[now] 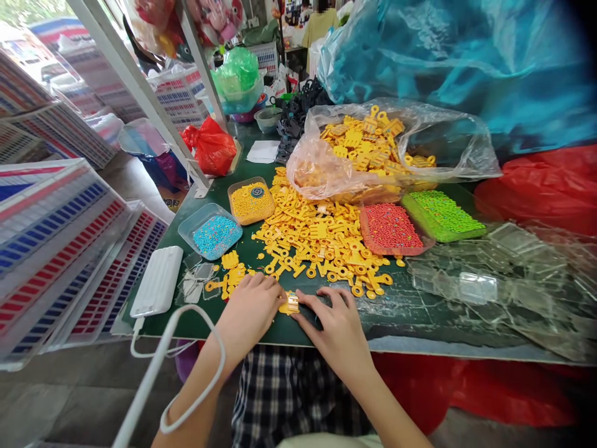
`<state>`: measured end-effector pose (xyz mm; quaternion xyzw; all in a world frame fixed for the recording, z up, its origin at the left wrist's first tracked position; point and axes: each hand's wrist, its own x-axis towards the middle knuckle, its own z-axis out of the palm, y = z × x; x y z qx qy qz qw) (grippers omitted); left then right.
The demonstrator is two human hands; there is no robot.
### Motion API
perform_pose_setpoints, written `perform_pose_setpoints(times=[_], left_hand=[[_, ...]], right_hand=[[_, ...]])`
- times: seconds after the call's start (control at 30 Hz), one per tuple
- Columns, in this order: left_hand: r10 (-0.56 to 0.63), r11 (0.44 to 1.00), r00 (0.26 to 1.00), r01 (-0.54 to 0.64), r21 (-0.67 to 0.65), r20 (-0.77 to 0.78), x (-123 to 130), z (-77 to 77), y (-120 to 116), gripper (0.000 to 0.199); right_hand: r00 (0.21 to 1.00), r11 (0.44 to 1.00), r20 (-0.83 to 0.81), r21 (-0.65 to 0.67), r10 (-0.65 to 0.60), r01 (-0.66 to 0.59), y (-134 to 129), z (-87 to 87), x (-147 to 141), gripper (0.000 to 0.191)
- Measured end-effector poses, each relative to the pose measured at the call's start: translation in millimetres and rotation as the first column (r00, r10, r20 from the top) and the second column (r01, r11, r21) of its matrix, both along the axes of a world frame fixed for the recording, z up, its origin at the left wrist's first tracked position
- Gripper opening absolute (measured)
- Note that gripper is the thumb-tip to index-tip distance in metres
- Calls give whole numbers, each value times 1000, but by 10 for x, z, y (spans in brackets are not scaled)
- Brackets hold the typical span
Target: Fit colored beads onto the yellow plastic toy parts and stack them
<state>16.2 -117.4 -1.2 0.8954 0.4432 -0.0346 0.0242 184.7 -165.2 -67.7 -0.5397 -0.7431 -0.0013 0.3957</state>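
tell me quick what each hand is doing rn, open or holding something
Left hand: fingers curled at the left end of the yellow plastic piece, grip itself hidden.
Right hand: holding its right end between thumb and index finger.

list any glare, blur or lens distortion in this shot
Head view: daylight washes out the upper left; glare hits the clear plastic pieces at right and the yellow piece between the hands; the wide lens seems to stretch the crates; the top right corner falls dark; a pixelated patch hides the background person's head.
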Motion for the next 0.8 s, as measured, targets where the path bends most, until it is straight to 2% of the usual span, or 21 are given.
perform_pose_setpoints(times=[0.1, 0.23, 0.3, 0.37, 0.43, 0.53, 0.6, 0.67, 0.7, 0.77, 0.8], left_hand=[[132, 990, 984, -126, -61, 116, -212, 58, 184, 24], [335, 941, 941, -330, -79, 53, -435, 124, 520, 25], [388, 912, 921, -379, -156, 34, -478, 175, 727, 24], [403, 903, 911, -380, -201, 90, -480, 251, 956, 25], [405, 913, 903, -393, -105, 144, -455, 345, 1190, 32], [416, 896, 902, -428, 117, 116, -340, 474, 1475, 43], [372, 894, 920, -390, 220, 119, -158, 530, 1567, 44], [234, 915, 953, -282, 287, 189, 144, 553, 1554, 39], [131, 929, 963, -202, 311, 235, 339, 550, 1510, 37], [-130, 964, 944, 49, 262, 303, 788, 513, 1381, 34], [-246, 955, 921, 177, 238, 302, 1024, 480, 1313, 32]], right_hand=[[1000, 1000, -9, -14, 0, 0, -10, -18, 6, 27], [1000, 1000, -18, -8, 4, -4, -18, -24, 7, 28], [1000, 1000, -26, -4, 3, -4, -16, -28, 3, 28], [999, 1000, -44, -3, 11, -11, -11, -40, 0, 24], [998, 1000, -62, -8, 23, -24, -10, -59, 0, 21], [997, 999, -66, -26, 29, -31, -16, -87, 4, 25], [998, 999, -57, -41, 25, -28, -20, -97, 6, 29], [999, 999, -43, -49, 22, -24, -18, -99, 7, 31], [999, 999, -35, -48, 21, -22, -14, -97, 8, 31], [1000, 999, -17, -41, 20, -20, -2, -93, 12, 30], [1000, 999, -9, -37, 20, -21, 4, -93, 15, 29]])
